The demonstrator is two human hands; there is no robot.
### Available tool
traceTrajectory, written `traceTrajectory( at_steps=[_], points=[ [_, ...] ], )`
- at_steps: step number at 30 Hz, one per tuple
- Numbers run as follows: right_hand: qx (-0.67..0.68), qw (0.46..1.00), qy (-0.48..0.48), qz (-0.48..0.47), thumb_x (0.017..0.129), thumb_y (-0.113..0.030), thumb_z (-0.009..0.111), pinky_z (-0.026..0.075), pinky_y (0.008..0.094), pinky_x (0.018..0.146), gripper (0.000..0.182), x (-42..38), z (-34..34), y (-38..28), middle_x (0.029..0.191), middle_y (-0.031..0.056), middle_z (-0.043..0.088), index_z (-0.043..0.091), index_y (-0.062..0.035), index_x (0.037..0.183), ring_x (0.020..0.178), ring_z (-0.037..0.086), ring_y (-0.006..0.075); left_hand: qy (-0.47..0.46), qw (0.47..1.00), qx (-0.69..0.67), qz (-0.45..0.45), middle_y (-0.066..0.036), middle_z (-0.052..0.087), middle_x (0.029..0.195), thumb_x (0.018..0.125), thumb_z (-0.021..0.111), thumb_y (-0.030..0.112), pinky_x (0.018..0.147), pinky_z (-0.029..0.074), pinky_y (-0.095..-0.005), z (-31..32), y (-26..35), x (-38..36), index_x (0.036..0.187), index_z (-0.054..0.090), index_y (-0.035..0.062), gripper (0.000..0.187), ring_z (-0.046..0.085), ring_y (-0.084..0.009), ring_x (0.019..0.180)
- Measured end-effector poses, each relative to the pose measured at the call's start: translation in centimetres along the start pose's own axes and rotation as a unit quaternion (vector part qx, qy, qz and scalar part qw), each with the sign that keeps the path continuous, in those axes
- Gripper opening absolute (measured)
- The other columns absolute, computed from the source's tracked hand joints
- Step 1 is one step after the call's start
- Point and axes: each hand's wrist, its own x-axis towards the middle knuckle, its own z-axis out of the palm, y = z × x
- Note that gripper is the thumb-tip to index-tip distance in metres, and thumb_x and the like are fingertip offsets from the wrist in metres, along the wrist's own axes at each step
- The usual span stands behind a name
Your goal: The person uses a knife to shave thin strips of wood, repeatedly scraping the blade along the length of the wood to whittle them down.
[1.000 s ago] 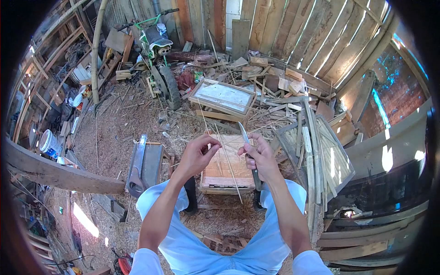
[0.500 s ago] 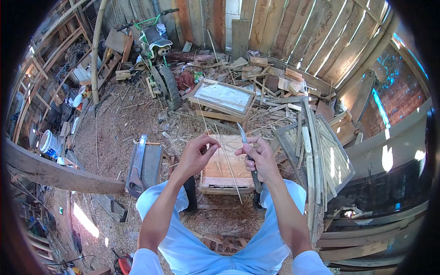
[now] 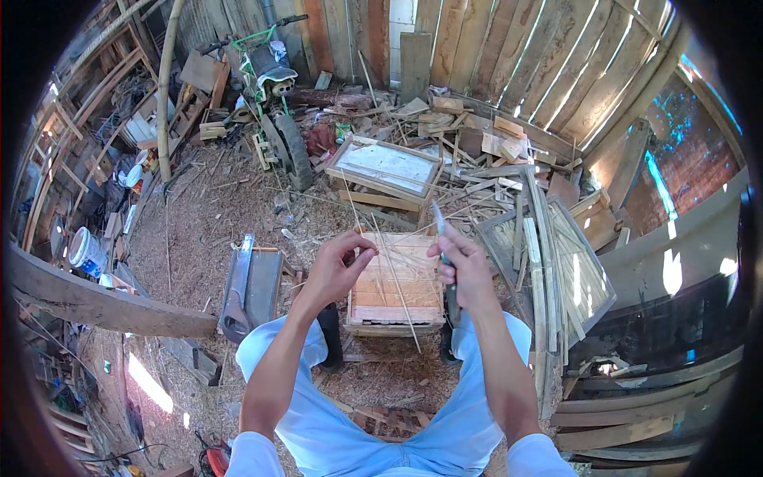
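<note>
My right hand (image 3: 467, 266) is wrapped round the dark handle of a knife (image 3: 453, 296), its blade pointing up and away from me. My left hand (image 3: 343, 266) pinches a thin wooden strip (image 3: 350, 200) between thumb and fingers. Below and between the hands stands a low wooden bench (image 3: 389, 294). Several thin strips (image 3: 397, 296) lie across its top, and one reaches past its near edge.
A handsaw (image 3: 239, 290) rests on a dark box at the left. Beyond the bench lie a framed panel (image 3: 385, 165) and piled wood scraps. A small motorbike (image 3: 282, 135) stands behind; a mesh frame (image 3: 584, 270) leans at the right.
My right hand has moved to the right with the knife, away from my left hand. My left hand has barely moved.
</note>
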Motion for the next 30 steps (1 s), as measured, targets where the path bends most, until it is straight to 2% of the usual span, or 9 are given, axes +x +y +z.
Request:
traceTrajectory(
  at_steps=[3, 5, 9, 12, 18, 20, 25, 27, 30],
  points=[
    [0.018, 1.000, -0.011, -0.019, 0.094, -0.011, 0.055, 0.032, 0.0167, 0.043, 0.038, 0.2, -0.4, 0.0, 0.081, 0.0058, 0.062, 0.048, -0.0029, 0.131, 0.051, 0.039, 0.0036, -0.008, 0.999, 0.033, -0.001, -0.005, 0.057, 0.076, 0.085, 0.064, 0.010, 0.050, 0.035, -0.0264, 0.2, 0.8, 0.1, 0.092, 0.066, 0.0015, 0.011, 0.043, -0.0098, 0.054],
    [-0.020, 0.994, -0.095, 0.058, 0.093, -0.011, 0.055, 0.031, 0.0162, 0.043, 0.036, -0.4, 0.7, 1.0, 0.081, 0.0050, 0.061, 0.051, -0.0022, 0.128, 0.051, 0.039, 0.0035, -0.030, 0.999, 0.024, 0.020, -0.006, 0.058, 0.077, 0.085, 0.064, 0.011, 0.051, 0.036, -0.0268, 0.7, 0.9, 0.1, 0.091, 0.066, 0.0016, 0.011, 0.045, -0.0115, 0.055],
    [0.013, 0.997, -0.064, 0.032, 0.094, -0.012, 0.056, 0.031, 0.0155, 0.043, 0.033, 0.1, 0.3, 0.8, 0.081, 0.0036, 0.060, 0.054, -0.0034, 0.126, 0.052, 0.039, 0.0027, -0.031, 0.999, 0.002, -0.027, -0.007, 0.059, 0.078, 0.085, 0.064, 0.011, 0.052, 0.037, -0.0278, 0.4, 1.4, 0.1, 0.090, 0.066, 0.0015, 0.011, 0.047, -0.0140, 0.056],
    [0.045, 0.998, -0.047, 0.017, 0.093, -0.013, 0.056, 0.031, 0.0152, 0.044, 0.034, 0.3, -0.8, -0.2, 0.081, 0.0033, 0.059, 0.054, -0.0037, 0.126, 0.052, 0.039, 0.0029, -0.012, 1.000, 0.028, -0.001, -0.007, 0.059, 0.078, 0.084, 0.065, 0.010, 0.053, 0.038, -0.0285, 0.2, 1.0, 0.2, 0.089, 0.065, 0.0013, 0.010, 0.048, -0.0152, 0.057],
    [0.048, 0.996, -0.045, 0.059, 0.094, -0.013, 0.055, 0.033, 0.0162, 0.043, 0.035, 0.4, -1.0, 0.5, 0.079, -0.0001, 0.056, 0.052, -0.0081, 0.129, 0.051, 0.039, 0.0022, -0.018, 0.998, 0.059, 0.020, -0.008, 0.058, 0.075, 0.085, 0.064, 0.010, 0.054, 0.039, -0.0286, -0.3, 1.1, 0.2, 0.088, 0.065, 0.0013, 0.010, 0.049, -0.0162, 0.057],
    [0.134, 0.990, -0.035, 0.012, 0.092, -0.012, 0.057, 0.033, 0.0169, 0.044, 0.031, 1.1, -2.2, -0.2, 0.080, 0.0027, 0.057, 0.056, -0.0071, 0.123, 0.053, 0.040, 0.0038, -0.027, 0.999, 0.047, 0.006, -0.008, 0.058, 0.075, 0.085, 0.064, 0.011, 0.055, 0.040, -0.0280, -0.6, 1.0, 0.2, 0.088, 0.065, 0.0016, 0.010, 0.051, -0.0163, 0.059],
    [0.076, 0.997, -0.012, 0.014, 0.094, -0.012, 0.055, 0.033, 0.0162, 0.044, 0.028, 0.1, -0.9, -0.2, 0.081, 0.0030, 0.057, 0.056, -0.0059, 0.121, 0.052, 0.040, 0.0036, -0.002, 0.996, 0.081, 0.032, -0.009, 0.059, 0.076, 0.085, 0.064, 0.012, 0.055, 0.043, -0.0297, -0.2, 1.2, 0.4, 0.087, 0.064, 0.0013, 0.011, 0.054, -0.0183, 0.059],
    [0.050, 0.998, -0.040, 0.024, 0.095, -0.014, 0.054, 0.033, 0.0159, 0.043, 0.036, 0.1, -0.2, 0.4, 0.080, 0.0001, 0.056, 0.051, -0.0103, 0.130, 0.052, 0.040, 0.0022, 0.012, 0.995, 0.088, 0.034, -0.009, 0.059, 0.076, 0.084, 0.064, 0.012, 0.055, 0.043, -0.0305, 0.6, 1.8, 0.6, 0.087, 0.064, 0.0010, 0.011, 0.055, -0.0194, 0.058],
    [0.040, 0.998, -0.044, 0.016, 0.094, -0.014, 0.055, 0.032, 0.0160, 0.043, 0.033, -0.4, 1.0, 1.2, 0.080, 0.0014, 0.057, 0.053, -0.0079, 0.126, 0.052, 0.040, 0.0025, 0.010, 0.994, 0.092, 0.059, -0.006, 0.059, 0.076, 0.084, 0.065, 0.009, 0.052, 0.040, -0.0272, 1.3, 1.5, 0.8, 0.087, 0.064, -0.0004, 0.010, 0.052, -0.0133, 0.055]
  ],
)
